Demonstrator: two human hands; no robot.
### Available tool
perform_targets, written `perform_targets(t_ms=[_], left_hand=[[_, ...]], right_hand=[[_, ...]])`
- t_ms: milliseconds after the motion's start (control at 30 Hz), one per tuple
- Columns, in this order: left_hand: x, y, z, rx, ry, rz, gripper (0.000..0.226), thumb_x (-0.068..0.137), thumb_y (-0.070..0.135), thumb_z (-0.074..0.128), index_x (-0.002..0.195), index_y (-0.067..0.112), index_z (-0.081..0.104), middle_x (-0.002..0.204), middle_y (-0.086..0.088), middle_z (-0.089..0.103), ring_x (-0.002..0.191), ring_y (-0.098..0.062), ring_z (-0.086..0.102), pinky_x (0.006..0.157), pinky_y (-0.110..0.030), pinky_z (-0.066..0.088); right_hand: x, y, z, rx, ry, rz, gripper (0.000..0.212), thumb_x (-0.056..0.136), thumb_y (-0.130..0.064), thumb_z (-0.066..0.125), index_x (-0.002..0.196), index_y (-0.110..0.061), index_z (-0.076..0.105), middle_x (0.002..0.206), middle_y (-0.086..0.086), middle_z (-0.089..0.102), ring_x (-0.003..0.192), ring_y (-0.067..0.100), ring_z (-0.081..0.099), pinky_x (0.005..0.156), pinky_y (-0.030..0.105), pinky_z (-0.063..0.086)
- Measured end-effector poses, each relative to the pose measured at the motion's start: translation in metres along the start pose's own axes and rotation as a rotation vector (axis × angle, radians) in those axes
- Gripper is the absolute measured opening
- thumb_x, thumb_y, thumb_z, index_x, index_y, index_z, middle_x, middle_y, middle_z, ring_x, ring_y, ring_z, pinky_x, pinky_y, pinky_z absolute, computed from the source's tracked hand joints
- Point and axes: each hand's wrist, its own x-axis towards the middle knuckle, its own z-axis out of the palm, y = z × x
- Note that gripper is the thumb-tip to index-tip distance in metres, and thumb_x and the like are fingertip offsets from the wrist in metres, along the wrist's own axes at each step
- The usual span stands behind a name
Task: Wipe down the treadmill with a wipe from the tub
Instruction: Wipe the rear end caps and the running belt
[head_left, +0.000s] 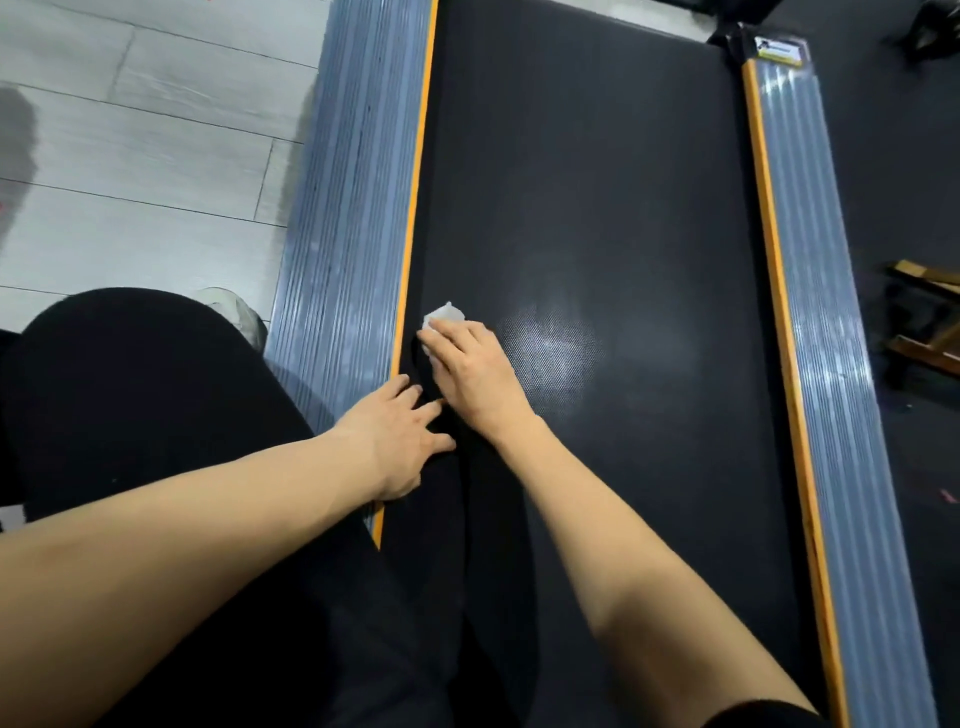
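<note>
The treadmill's black belt (597, 182) runs up the middle of the view, between two grey ribbed side rails with orange edging. My right hand (470, 366) presses a crumpled white wipe (442, 316) flat onto the belt near its left edge; the wipe shows past my fingertips. A damp, shiny patch (553, 340) lies on the belt just right of that hand. My left hand (397, 439) rests with fingers spread across the left rail's orange edge and the belt, holding nothing. The wipe tub is not in view.
The left side rail (343, 218) borders pale wood-look flooring (140, 145). The right side rail (810, 270) borders dark floor with a wooden frame (924, 322) on it. My dark-clothed knee (140, 395) fills the lower left beside the left rail.
</note>
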Motion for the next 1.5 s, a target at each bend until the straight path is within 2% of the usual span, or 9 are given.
perform_targets(t_ms=[100, 300, 467, 600, 700, 1000, 1300, 1400, 1500], left_hand=[[0.003, 0.000, -0.003, -0.009, 0.048, -0.028, 0.058, 0.104, 0.044, 0.037, 0.159, 0.027, 0.026, 0.165, -0.011, 0.026, 0.153, -0.037, 0.019, 0.127, -0.050, 0.006], [0.009, -0.004, -0.001, 0.007, 0.114, -0.081, 0.069, 0.103, 0.045, 0.037, 0.162, 0.018, 0.013, 0.163, -0.017, 0.026, 0.152, -0.036, 0.022, 0.126, -0.049, 0.013], [0.024, -0.007, -0.009, 0.027, 0.170, -0.047, 0.074, 0.104, 0.043, 0.035, 0.163, 0.024, -0.005, 0.170, -0.017, -0.002, 0.156, -0.036, 0.009, 0.127, -0.049, 0.008], [0.044, -0.009, -0.020, 0.007, 0.230, -0.026, 0.075, 0.104, 0.043, 0.034, 0.162, 0.027, -0.010, 0.170, -0.013, -0.008, 0.156, -0.034, 0.006, 0.127, -0.047, 0.009], [0.057, -0.010, -0.020, -0.037, 0.238, -0.024, 0.074, 0.104, 0.045, 0.032, 0.162, 0.028, -0.011, 0.170, -0.012, -0.010, 0.157, -0.034, 0.004, 0.127, -0.045, 0.011], [0.063, -0.010, 0.010, -0.088, 0.164, -0.018, 0.106, 0.091, 0.079, 0.037, 0.155, 0.027, -0.030, 0.162, -0.013, -0.035, 0.154, -0.034, -0.023, 0.127, -0.048, -0.004], [0.066, -0.010, 0.017, -0.078, 0.146, -0.014, 0.110, 0.091, 0.080, 0.037, 0.147, 0.028, -0.043, 0.156, -0.011, -0.045, 0.151, -0.034, -0.030, 0.127, -0.048, -0.008], [0.067, -0.011, 0.018, -0.065, 0.137, -0.015, 0.110, 0.091, 0.082, 0.034, 0.145, 0.028, -0.045, 0.155, -0.011, -0.047, 0.150, -0.034, -0.031, 0.127, -0.048, -0.008], [0.067, -0.011, 0.018, -0.057, 0.131, -0.019, 0.111, 0.091, 0.081, 0.036, 0.146, 0.028, -0.044, 0.156, -0.012, -0.045, 0.151, -0.034, -0.030, 0.127, -0.050, -0.006]], right_hand=[[0.005, 0.013, -0.006, 0.018, -0.036, -0.092, 0.028, 0.093, -0.005, 0.052, 0.113, -0.007, 0.072, 0.126, 0.009, 0.066, 0.116, 0.031, 0.061, 0.098, 0.045, 0.047], [0.013, 0.017, -0.020, 0.113, -0.106, -0.147, 0.023, 0.100, -0.001, 0.045, 0.107, 0.001, 0.067, 0.102, 0.011, 0.063, 0.081, 0.031, 0.059, 0.072, 0.043, 0.049], [-0.048, 0.103, -0.071, -0.066, 0.046, 0.232, 0.016, 0.098, -0.006, 0.051, 0.100, -0.012, 0.065, 0.098, 0.002, 0.061, 0.085, 0.018, 0.055, 0.079, 0.029, 0.044], [-0.121, 0.186, -0.123, -0.443, 0.228, 0.736, 0.022, 0.092, -0.003, 0.044, 0.090, -0.016, 0.062, 0.091, 0.003, 0.061, 0.074, 0.032, 0.054, 0.070, 0.032, 0.034], [-0.114, 0.183, -0.120, -0.338, 0.332, 0.951, 0.024, 0.084, 0.000, 0.039, 0.080, -0.015, 0.058, 0.083, 0.006, 0.062, 0.071, 0.033, 0.056, 0.067, 0.038, 0.044], [-0.002, 0.053, -0.051, 0.091, 0.020, 0.084, 0.023, 0.090, -0.003, 0.052, 0.105, -0.003, 0.069, 0.109, 0.008, 0.068, 0.100, 0.023, 0.061, 0.092, 0.030, 0.047], [-0.114, 0.230, -0.142, -0.332, 0.335, 1.022, 0.020, 0.086, 0.004, 0.044, 0.076, -0.007, 0.057, 0.075, 0.013, 0.061, 0.069, 0.036, 0.057, 0.061, 0.036, 0.036], [-0.058, 0.187, -0.111, -0.163, 0.410, 0.907, 0.016, 0.084, 0.005, 0.049, 0.072, -0.005, 0.054, 0.070, 0.009, 0.056, 0.064, 0.025, 0.054, 0.061, 0.042, 0.038], [0.019, 0.093, -0.072, 0.121, 0.181, 0.476, 0.016, 0.085, 0.002, 0.052, 0.071, -0.002, 0.053, 0.070, 0.003, 0.052, 0.064, 0.014, 0.048, 0.064, 0.047, 0.042]])
